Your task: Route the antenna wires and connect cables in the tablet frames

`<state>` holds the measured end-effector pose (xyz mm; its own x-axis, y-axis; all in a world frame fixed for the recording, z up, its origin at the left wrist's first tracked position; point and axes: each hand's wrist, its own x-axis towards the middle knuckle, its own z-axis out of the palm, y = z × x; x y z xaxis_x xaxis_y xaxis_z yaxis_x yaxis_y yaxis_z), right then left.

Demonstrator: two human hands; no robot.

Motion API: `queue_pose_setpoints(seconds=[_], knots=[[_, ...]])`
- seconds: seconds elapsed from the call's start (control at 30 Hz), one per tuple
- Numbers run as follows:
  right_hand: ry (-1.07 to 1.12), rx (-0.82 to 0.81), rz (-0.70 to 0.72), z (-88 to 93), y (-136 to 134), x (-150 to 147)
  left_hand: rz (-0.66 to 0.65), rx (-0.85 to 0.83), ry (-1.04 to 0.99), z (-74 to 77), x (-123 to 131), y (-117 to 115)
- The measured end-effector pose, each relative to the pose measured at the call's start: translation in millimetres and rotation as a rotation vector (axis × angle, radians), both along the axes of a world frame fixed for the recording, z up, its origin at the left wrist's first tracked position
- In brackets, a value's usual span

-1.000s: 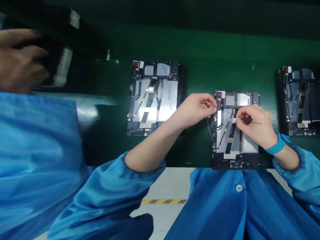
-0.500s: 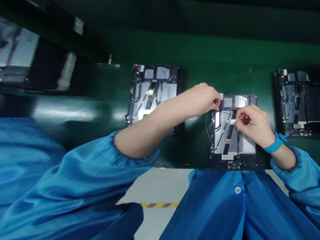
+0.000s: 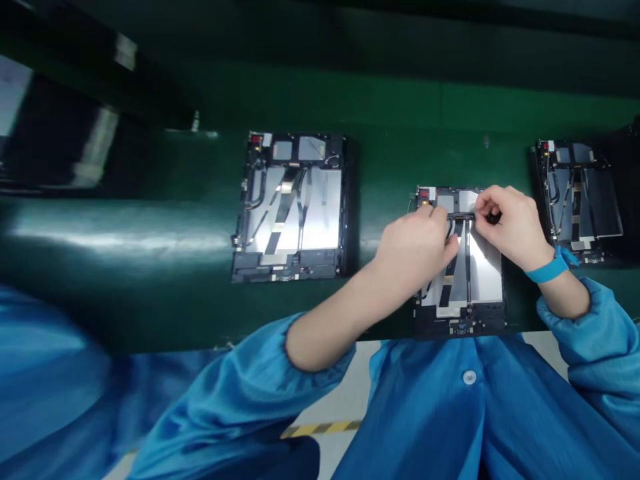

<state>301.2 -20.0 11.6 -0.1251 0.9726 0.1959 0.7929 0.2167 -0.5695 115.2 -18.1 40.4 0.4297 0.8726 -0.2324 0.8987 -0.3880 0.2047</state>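
An opened device [image 3: 485, 267] with silver plates, black strips and a dark frame lies flat at the bench's near edge, in front of my body. My left hand [image 3: 417, 243] bends over its upper left part, fingers closed at a thin dark cable; its fingertips are partly hidden. At the upper right part of the same device, my right hand [image 3: 513, 223] pinches with thumb and forefinger at the cable's other side. A blue band [image 3: 547, 268] circles my right wrist.
A similar opened device [image 3: 320, 207] lies to the left on the green bench [image 3: 390, 157]. Another one [image 3: 603, 200] stands at the right. Dark blurred equipment [image 3: 50, 127] fills the upper left. A person's blue sleeve [image 3: 45, 387] shows at the lower left.
My left hand has moved down and right onto the device. My right hand has shifted up a little. The thin cable that stretched between my hands now lies nearer the device's upper part.
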Motion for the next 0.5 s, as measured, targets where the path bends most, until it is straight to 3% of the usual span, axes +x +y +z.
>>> queue_pose_setpoints(seconds=[0.17, 0.33, 0.5], knots=[[0.116, -0.13, 0.043, 8.6, -10.9, 9.2, 0.04, 0.017, 0.02, -8.7, 12.0, -11.1], [0.379, -0.146, -0.113, -6.5, -20.4, 16.0, 0.082, -0.062, -0.078, -10.5, 3.6, -3.1], [0.481, -0.122, -0.211, -15.4, -19.4, 12.9, 0.018, 0.068, -0.134, -16.2, 12.9, -1.8]])
